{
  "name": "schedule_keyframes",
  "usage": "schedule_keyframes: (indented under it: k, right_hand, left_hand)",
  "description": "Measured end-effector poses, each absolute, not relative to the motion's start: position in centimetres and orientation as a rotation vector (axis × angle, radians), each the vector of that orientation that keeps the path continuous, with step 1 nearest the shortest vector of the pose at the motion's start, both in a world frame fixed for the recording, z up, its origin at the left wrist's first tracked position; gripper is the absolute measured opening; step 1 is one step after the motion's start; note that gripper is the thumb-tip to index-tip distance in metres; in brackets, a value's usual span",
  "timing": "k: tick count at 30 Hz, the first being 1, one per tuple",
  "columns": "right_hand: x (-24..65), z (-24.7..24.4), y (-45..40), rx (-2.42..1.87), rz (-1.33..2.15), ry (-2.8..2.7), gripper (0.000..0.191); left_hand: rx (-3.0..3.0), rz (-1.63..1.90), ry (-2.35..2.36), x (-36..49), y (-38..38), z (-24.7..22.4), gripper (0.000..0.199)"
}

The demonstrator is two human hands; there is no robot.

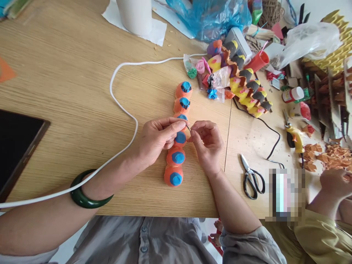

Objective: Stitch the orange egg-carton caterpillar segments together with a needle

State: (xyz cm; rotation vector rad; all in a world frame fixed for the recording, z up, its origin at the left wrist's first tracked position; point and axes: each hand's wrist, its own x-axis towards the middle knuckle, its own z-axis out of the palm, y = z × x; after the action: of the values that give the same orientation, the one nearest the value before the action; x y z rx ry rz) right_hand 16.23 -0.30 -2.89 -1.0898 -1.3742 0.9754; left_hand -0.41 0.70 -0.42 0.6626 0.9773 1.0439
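A row of orange egg-carton cups [175,172] with blue clay discs lies on the table, running away from me. The two far discs carry small black pieces. Above the middle cups, my left hand [162,137] pinches one end of a thin dark strip [188,128], which looks like clay. The fingertips of my right hand [205,143] are closed at the strip's other end, just right of the row. My hands partly cover the third and fourth cups. Black-handled scissors [251,178] rest to the right, blades slightly open.
A white cable [121,66] curves across the table and over my left forearm. Painted egg-carton strips [244,80] and bagged clay [213,82] lie at the back right. A white cup [136,16] stands at the back. Another person's hand [337,185] is at far right.
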Motion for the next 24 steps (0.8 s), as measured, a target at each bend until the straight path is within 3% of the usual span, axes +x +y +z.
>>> schedule_keyframes:
  k: [9,24]
  right_hand:
    - [16.60,-3.01,-0.49,-0.984,0.801,-1.569,0.014]
    - [16.26,-2.82,-0.65,-1.065,0.823,-1.481,0.009]
  left_hand:
    - [0.713,1.020,0.957,-0.57,0.41,-0.22,0.019]
    - [1.145,0.991,1.147,-0.65,0.13,0.44,0.026]
